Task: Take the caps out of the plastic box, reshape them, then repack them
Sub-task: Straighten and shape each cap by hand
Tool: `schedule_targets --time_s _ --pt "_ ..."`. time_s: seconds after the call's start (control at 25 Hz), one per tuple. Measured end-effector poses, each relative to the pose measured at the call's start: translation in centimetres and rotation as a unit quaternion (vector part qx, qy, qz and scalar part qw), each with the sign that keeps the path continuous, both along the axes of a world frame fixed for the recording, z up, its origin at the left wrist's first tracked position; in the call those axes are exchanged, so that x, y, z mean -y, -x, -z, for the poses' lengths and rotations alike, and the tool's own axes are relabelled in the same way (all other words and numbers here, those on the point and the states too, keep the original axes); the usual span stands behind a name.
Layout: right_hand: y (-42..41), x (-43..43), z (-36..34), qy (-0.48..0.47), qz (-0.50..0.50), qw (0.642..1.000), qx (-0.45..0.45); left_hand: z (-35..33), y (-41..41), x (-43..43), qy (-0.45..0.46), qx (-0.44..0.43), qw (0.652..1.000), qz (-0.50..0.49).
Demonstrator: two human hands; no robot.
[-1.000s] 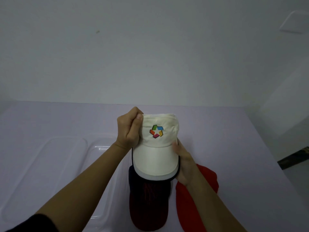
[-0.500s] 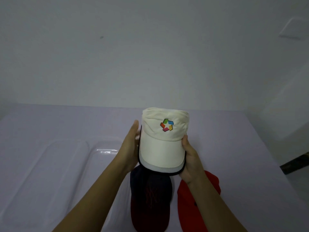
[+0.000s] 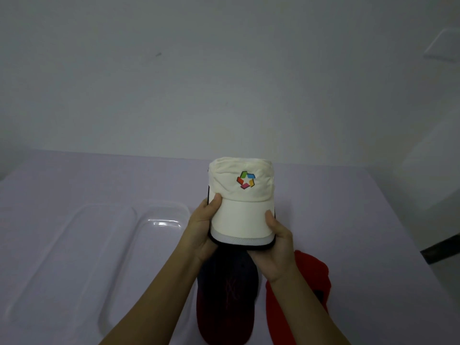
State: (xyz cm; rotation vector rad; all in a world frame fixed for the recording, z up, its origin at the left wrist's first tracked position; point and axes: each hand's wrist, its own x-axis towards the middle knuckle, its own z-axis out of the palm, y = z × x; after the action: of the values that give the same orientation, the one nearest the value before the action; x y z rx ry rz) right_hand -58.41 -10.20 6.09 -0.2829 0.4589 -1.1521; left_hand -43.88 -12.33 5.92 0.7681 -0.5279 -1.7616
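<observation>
gripping white cap (image 3: 242, 210) brim, left hand (image 3: 202, 231), right hand (image 3: 280, 242), above navy cap (image 3: 225, 295), red cap (image 3: 311, 277) beside

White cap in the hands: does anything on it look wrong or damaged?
No damage shows. The white cap has a creased, slightly sunken crown, held by its brim between the left hand and right hand.

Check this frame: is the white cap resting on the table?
No, both the left hand and right hand hold the white cap up above the table.
</observation>
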Motion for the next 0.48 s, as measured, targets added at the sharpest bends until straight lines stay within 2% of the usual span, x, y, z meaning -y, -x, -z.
schedule_targets --time_s 0.08,0.16,0.28,0.4,0.48 --pt "-0.2 -0.4 0.4 -0.034 0.014 0.999 -0.001 0.4 -0.2 -0.1 -0.036 0.081 0.996 -0.022" --pt "-0.4 -0.9 0.9 -0.053 0.019 0.998 0.027 0.9 -0.3 -0.4 -0.059 0.127 0.99 -0.027" --pt "-0.5 -1.3 1.1 -0.07 0.028 0.997 0.013 0.3 -0.6 -0.8 -0.045 0.123 0.991 0.003" --pt "-0.3 -1.3 1.1 -0.082 0.029 0.996 -0.012 -0.7 -1.6 0.3 -0.064 0.067 0.993 -0.072" --pt "-0.5 -1.5 1.0 -0.089 0.017 0.996 -0.022 -0.9 -2.1 1.1 -0.027 0.128 0.986 -0.107"
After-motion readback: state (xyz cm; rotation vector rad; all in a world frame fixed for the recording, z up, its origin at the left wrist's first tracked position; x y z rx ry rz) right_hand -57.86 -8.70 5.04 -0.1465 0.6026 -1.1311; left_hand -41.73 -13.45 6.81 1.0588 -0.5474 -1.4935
